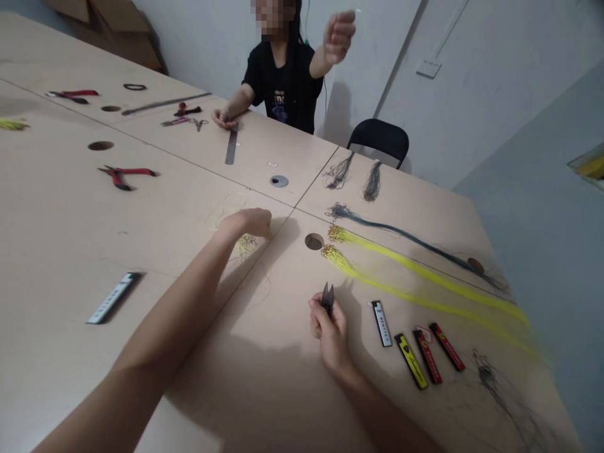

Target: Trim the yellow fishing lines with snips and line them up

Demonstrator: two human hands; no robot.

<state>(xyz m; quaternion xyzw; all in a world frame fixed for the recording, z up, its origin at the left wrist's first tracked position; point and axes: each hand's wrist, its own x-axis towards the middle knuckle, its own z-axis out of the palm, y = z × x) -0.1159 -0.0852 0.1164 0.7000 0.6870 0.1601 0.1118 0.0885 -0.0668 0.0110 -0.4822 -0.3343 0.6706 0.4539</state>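
My left hand point(250, 223) reaches across the table with its wrist bent. Its fingers point down and away, mostly hidden, so whether they hold anything cannot be told. Just below it lies a small tangle of pale yellow threads with metal bits point(246, 245). My right hand point(330, 330) is closed around a small pair of dark snips point(327, 298), whose pointed blades stick up slightly apart. To the right of the snips stretch two bundles of bright yellow cords point(415, 261) with brownish ends gathered near a round hole in the table. A dark grey-blue cord bundle point(401, 231) runs behind them.
Several lighters, including a yellow one point(410, 360), lie right of my right hand; a white lighter point(113, 299) lies left. Red-handled pliers point(123, 176) rest further left. Across the table point(189, 207), a co-worker in black point(287, 82) raises one hand and touches a metal ruler point(231, 146).
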